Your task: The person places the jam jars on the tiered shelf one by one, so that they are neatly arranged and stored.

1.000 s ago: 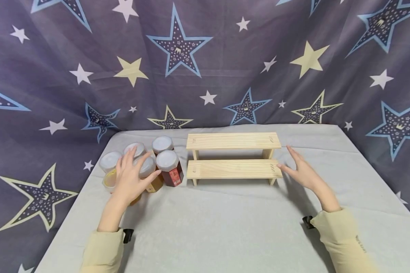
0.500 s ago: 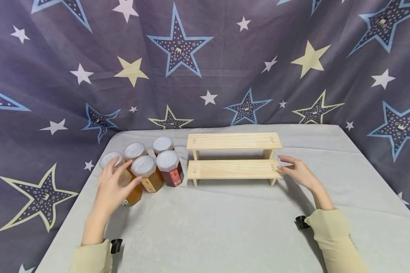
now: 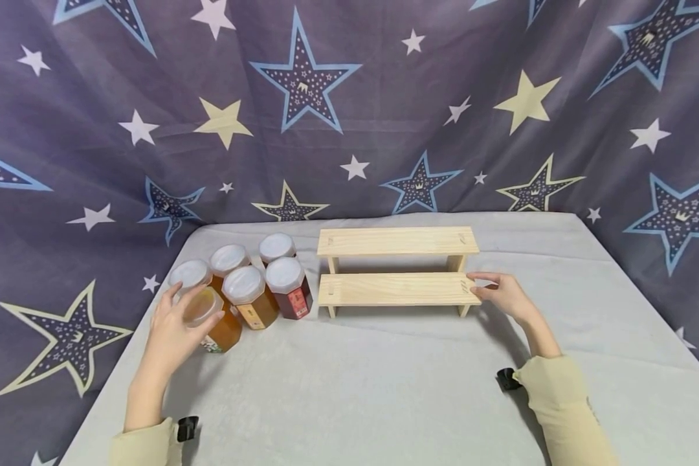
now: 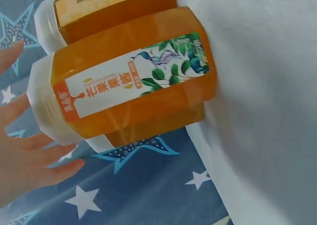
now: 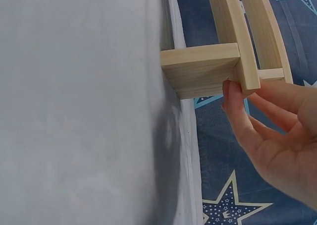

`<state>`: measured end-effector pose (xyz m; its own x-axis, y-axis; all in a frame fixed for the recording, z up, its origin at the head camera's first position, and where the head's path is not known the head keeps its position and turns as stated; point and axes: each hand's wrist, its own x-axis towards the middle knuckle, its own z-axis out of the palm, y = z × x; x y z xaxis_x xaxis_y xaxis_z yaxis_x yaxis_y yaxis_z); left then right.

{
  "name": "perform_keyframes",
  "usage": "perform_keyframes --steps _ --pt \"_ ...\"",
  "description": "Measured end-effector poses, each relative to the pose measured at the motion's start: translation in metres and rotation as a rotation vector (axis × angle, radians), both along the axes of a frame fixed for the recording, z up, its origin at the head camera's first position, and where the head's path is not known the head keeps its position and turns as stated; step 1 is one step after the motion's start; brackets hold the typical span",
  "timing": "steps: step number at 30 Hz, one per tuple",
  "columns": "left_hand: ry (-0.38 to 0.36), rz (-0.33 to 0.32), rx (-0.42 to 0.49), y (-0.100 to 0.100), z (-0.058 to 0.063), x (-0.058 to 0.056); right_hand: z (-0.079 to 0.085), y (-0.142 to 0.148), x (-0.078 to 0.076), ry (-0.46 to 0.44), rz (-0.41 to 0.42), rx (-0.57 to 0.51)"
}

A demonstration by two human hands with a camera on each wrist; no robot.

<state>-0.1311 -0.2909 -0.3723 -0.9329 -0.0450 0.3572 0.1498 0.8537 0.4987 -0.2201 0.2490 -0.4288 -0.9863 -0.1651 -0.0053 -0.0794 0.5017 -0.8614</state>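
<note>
My left hand point(image 3: 166, 340) reaches over the front left jar of mango jam point(image 3: 226, 331), its fingers spread around the pale lid. In the left wrist view this orange, six-sided jam jar point(image 4: 119, 81) has a white label with leaves, and the fingers point(image 4: 49, 175) are beside its lid, with a gap at the thumb. On the right, my right hand point(image 3: 507, 298) pinches the end of the lower board of a two-step wooden stand point(image 3: 396, 289). The right wrist view shows the thumb and fingers on opposite faces of that board point(image 5: 242, 61).
Several more white-lidded jars stand close behind and beside the mango one, including an amber jar point(image 3: 255, 310) and a dark red jar point(image 3: 294, 301). A pale cloth point(image 3: 349, 388) covers the table. A star-patterned curtain point(image 3: 349, 129) hangs along its back and sides.
My left hand has moved left and nearer from above the jar group to the front left jar. My right hand has come in from beside the stand and closed on its lower board.
</note>
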Motion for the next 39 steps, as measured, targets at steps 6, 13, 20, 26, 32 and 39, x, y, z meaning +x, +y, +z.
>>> perform_keyframes --steps 6,13,20,26,32,39 --pt "-0.020 -0.002 0.000 -0.005 -0.005 -0.002 -0.002 0.001 -0.001 -0.004 -0.009 -0.041" --pt "-0.065 0.004 0.042 -0.010 -0.017 0.000 -0.005 0.000 0.000 -0.017 0.001 -0.059" --pt "-0.042 0.013 0.090 -0.017 -0.028 -0.006 -0.004 0.000 0.001 -0.031 -0.016 -0.043" --pt "-0.018 0.038 0.101 -0.022 -0.032 -0.011 -0.002 0.000 0.001 -0.035 -0.023 -0.049" --pt "-0.030 0.070 0.132 -0.020 -0.028 -0.010 -0.002 0.000 0.001 -0.052 -0.023 -0.085" --pt "-0.007 0.129 0.155 -0.015 -0.020 -0.004 -0.004 0.002 0.000 -0.066 -0.026 -0.095"
